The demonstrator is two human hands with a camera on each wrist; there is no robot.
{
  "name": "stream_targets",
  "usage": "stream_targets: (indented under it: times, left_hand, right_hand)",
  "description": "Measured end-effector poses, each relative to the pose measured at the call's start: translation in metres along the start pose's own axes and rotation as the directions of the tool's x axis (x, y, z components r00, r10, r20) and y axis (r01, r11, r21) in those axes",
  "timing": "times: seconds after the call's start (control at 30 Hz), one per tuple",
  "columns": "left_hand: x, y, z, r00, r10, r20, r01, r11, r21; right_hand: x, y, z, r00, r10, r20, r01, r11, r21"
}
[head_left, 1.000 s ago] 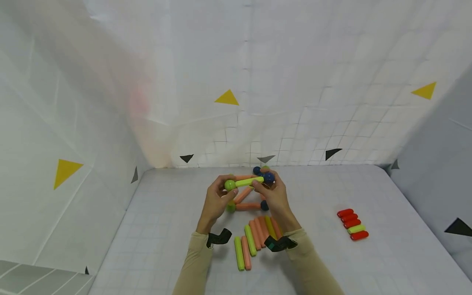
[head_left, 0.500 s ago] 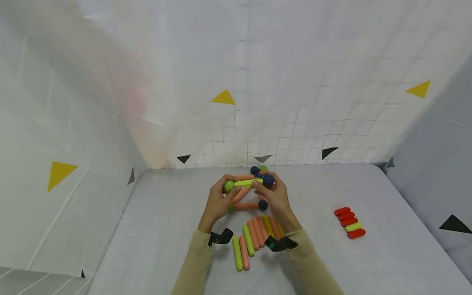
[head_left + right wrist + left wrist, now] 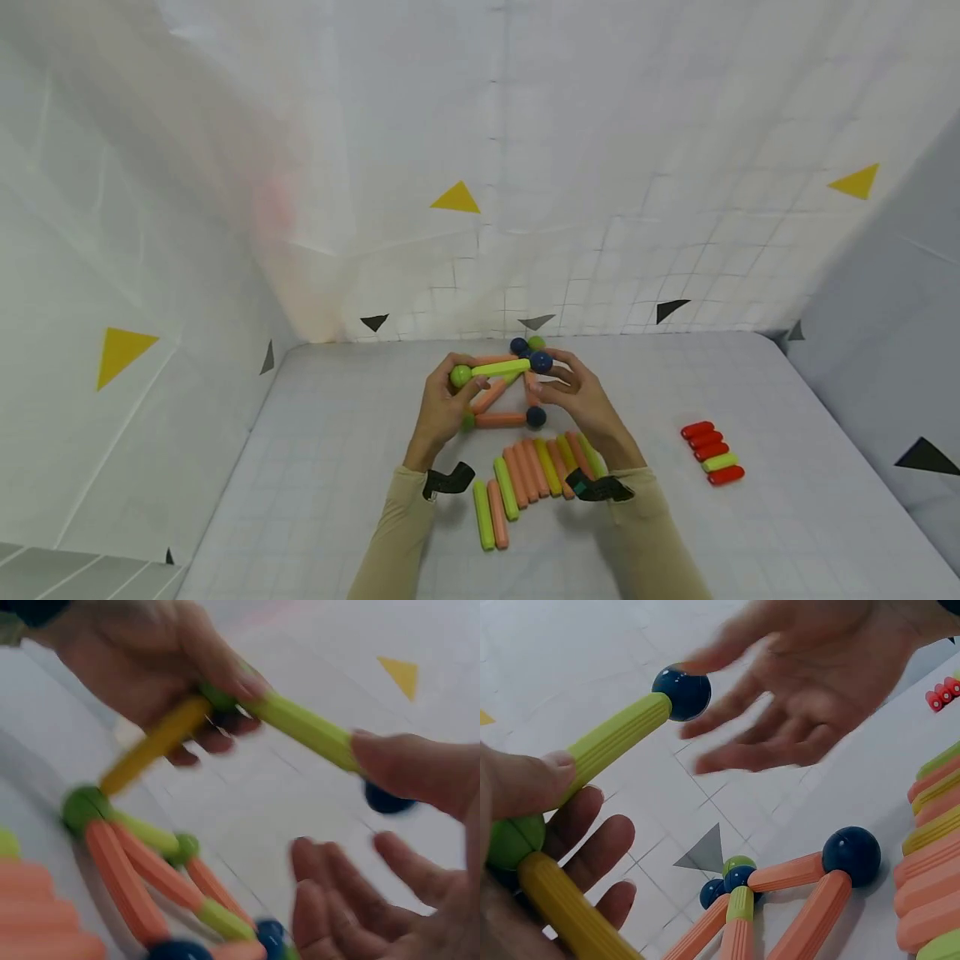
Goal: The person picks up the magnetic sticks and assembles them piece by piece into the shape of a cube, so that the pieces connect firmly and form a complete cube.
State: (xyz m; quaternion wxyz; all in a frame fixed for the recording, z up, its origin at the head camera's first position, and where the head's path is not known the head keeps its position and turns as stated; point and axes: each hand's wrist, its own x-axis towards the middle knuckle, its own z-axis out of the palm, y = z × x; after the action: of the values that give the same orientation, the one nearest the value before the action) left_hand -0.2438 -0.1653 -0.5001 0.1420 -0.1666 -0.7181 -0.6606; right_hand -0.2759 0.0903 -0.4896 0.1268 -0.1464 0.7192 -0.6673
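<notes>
Left hand near loose sticks, red rods well apart.

Your left hand has open table on its outer side, as far as the side wall. Your right hand can swing outward until the short rods. Between your hands, the green stick and blue ball bar the way, with the frame just below. Nearer you, the stick row obstructs a low pass; behind everything, the back wall closes off reach.
</notes>
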Motion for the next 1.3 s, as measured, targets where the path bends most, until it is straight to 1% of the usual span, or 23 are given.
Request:
stream_targets:
  times: [0.03,0.07,0.1,0.13,0.17,0.23,0.27,0.3,0.33,0.37,0.4,0.47,0.53,0.63,0.73,0.87,0.93,1.0,1.03,1.1,1.13,1.2,1.3]
  left_hand:
    - [0.0,0.0,0.0,1.0,0.001,0.005,-0.001,1.0,-0.008]
    - [0.0,0.0,0.0,1.0,0.002,0.01,-0.002,1.0,-0.014]
    - [0.0,0.0,0.0,1.0,0.003,0.014,-0.003,1.0,-0.02]
    - [0.0,0.0,0.0,1.0,-0.001,0.015,0.001,1.0,-0.03]
    - [0.0,0.001,0.0,1.0,-0.003,0.016,0.004,0.999,-0.035]
    - [0.0,0.001,0.0,1.0,-0.011,0.019,0.011,0.999,-0.044]
    - [0.0,0.001,0.0,1.0,-0.014,0.02,0.015,0.999,-0.041]
    - [-0.001,0.001,0.0,1.0,-0.017,0.02,0.018,0.999,-0.035]
    - [-0.001,0.001,0.0,1.0,-0.023,0.019,0.024,0.999,-0.033]
    - [-0.001,0.001,0.0,0.999,-0.028,0.019,0.029,0.999,-0.028]
    - [-0.001,0.002,0.0,0.999,-0.032,0.019,0.033,0.999,-0.025]
    - [-0.002,0.002,0.0,0.999,-0.041,0.018,0.041,0.999,-0.018]
    - [-0.002,0.002,0.001,0.999,-0.048,0.02,0.048,0.999,-0.023]
    - [-0.003,0.003,0.002,0.998,-0.059,0.029,0.06,0.998,-0.026]
    - [-0.003,0.003,0.002,0.997,-0.072,0.033,0.074,0.996,-0.048]
    - [-0.003,0.003,0.002,0.996,-0.077,0.034,0.079,0.994,-0.075]
    - [-0.003,0.003,0.001,0.997,-0.074,0.037,0.076,0.994,-0.076]
    - [-0.003,0.003,0.001,0.997,-0.07,0.041,0.073,0.995,-0.075]
    - [-0.003,0.003,0.001,0.997,-0.069,0.043,0.072,0.995,-0.075]
    - [-0.004,0.003,0.001,0.997,-0.065,0.044,0.068,0.995,-0.078]
    - [-0.004,0.003,0.001,0.997,-0.064,0.045,0.068,0.995,-0.079]
    - [-0.004,0.003,0.001,0.997,-0.06,0.047,0.064,0.995,-0.083]
    - [-0.004,0.003,0.001,0.997,-0.053,0.049,0.057,0.995,-0.086]
  right_hand:
    - [-0.002,0.002,-0.008,1.0,0.018,0.011,-0.017,0.997,-0.07]
    - [-0.005,0.004,-0.016,0.999,0.041,0.014,-0.039,0.988,-0.147]
    - [-0.008,0.006,-0.024,0.998,0.069,0.008,-0.065,0.971,-0.229]
    - [-0.012,0.007,-0.031,0.995,0.103,-0.008,-0.1,0.945,-0.312]
    - [-0.016,0.009,-0.038,0.989,0.142,-0.031,-0.143,0.907,-0.396]
    - [-0.023,0.013,-0.048,0.974,0.215,-0.072,-0.219,0.811,-0.542]
    - [-0.027,0.014,-0.052,0.966,0.247,-0.08,-0.244,0.762,-0.6]
    - [-0.03,0.016,-0.055,0.958,0.275,-0.081,-0.262,0.722,-0.64]
    - [-0.033,0.017,-0.058,0.951,0.299,-0.076,-0.271,0.692,-0.668]
    - [-0.036,0.019,-0.059,0.945,0.32,-0.065,-0.276,0.675,-0.684]
    - [-0.038,0.019,-0.06,0.942,0.331,-0.052,-0.273,0.667,-0.693]
    - [-0.041,0.02,-0.06,0.935,0.354,-0.037,-0.281,0.668,-0.689]
    - [-0.043,0.021,-0.059,0.932,0.361,-0.025,-0.279,0.67,-0.688]
    - [-0.044,0.02,-0.057,0.934,0.356,-0.009,-0.259,0.661,-0.704]
    - [-0.044,0.02,-0.057,0.937,0.349,0.016,-0.233,0.659,-0.716]
    - [-0.042,0.022,-0.061,0.938,0.343,0.042,-0.218,0.682,-0.698]
    - [-0.042,0.022,-0.062,0.942,0.332,0.048,-0.215,0.706,-0.675]
    - [-0.04,0.023,-0.063,0.957,0.285,0.053,-0.186,0.743,-0.643]
    - [-0.039,0.023,-0.062,0.967,0.251,0.043,-0.17,0.76,-0.628]
    - [-0.037,0.022,-0.058,0.988,0.155,0.027,-0.108,0.794,-0.598]
    - [-0.035,0.021,-0.056,0.995,0.096,0.019,-0.066,0.804,-0.591]
    - [-0.032,0.02,-0.048,1.0,-0.003,-0.022,-0.01,0.816,-0.578]
    - [-0.027,0.018,-0.035,0.992,-0.111,-0.067,0.054,0.823,-0.565]
